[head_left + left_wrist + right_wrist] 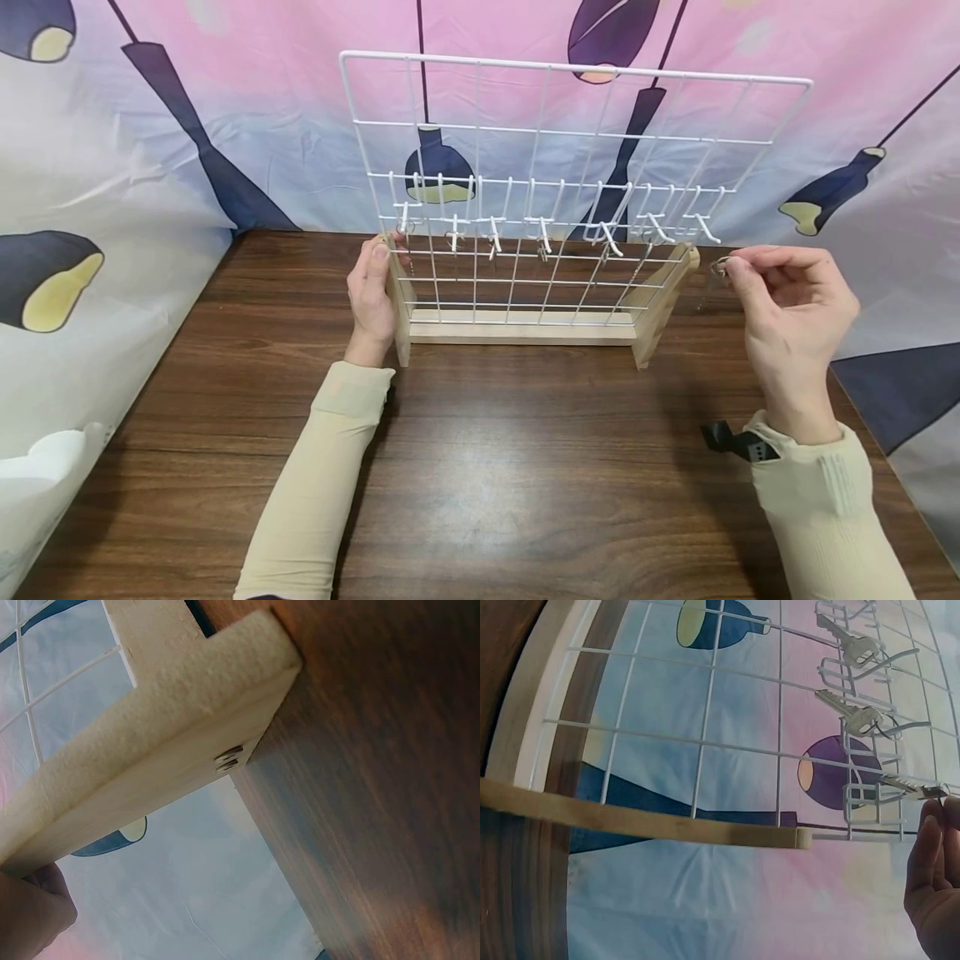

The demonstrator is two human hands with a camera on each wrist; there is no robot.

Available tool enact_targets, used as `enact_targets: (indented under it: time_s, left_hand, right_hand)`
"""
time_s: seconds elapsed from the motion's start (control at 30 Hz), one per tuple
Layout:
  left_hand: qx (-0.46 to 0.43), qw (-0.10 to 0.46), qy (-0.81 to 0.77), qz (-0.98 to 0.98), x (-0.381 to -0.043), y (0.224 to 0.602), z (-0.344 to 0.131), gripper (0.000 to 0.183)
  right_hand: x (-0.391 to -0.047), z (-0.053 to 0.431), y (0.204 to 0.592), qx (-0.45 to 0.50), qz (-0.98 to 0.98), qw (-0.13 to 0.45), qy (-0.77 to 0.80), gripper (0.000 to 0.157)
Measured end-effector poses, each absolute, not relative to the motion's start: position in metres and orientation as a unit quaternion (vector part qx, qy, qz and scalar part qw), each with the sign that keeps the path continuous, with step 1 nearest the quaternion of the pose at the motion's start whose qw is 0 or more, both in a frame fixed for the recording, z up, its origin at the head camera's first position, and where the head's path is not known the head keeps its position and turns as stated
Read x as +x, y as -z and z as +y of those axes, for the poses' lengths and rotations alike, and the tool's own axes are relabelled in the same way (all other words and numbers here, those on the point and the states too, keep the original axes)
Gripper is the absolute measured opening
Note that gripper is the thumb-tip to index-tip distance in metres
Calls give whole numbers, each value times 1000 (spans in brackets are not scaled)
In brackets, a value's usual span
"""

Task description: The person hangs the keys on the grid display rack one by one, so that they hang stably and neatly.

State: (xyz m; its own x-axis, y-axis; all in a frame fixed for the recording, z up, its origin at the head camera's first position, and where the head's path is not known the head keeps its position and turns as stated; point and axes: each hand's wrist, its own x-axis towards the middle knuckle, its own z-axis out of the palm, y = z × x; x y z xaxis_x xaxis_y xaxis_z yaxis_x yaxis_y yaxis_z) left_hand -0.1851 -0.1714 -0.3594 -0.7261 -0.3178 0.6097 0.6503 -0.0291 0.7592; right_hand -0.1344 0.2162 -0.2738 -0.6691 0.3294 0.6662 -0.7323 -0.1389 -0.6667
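Observation:
My left hand point(371, 287) grips the left wooden upright point(400, 308) of a stand that carries a white wire grid point(577, 68). In the left wrist view, part of that hand point(34, 919) touches the upright's edge. To the right of the stand, my right hand point(802, 300) pinches a small key ring point(720, 267) between thumb and fingers. The right wrist view shows a silver key point(911, 786) at those fingertips, close to the end hook. Other keys point(859, 720) hang from white hooks point(543, 236) along the grid.
The stand's wooden base bar point(525, 329) rests on a dark brown wooden table point(480, 467). Its right upright point(663, 304) stands between the grid and my right hand. A patterned cloth point(285, 108) hangs behind and at both sides.

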Motion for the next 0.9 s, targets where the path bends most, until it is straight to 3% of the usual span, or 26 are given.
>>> enact_targets:
  time_s: [0.27,0.9]
  left_hand:
    - [-132,340,703,-610,-186,361,-172,33]
    - [-137,343,703,-608,-184,359,-171,42]
  right_hand:
    - [-143,210,269,176,-522,366,-750,23]
    - [-157,214,276,178,-509,357,-763,24]
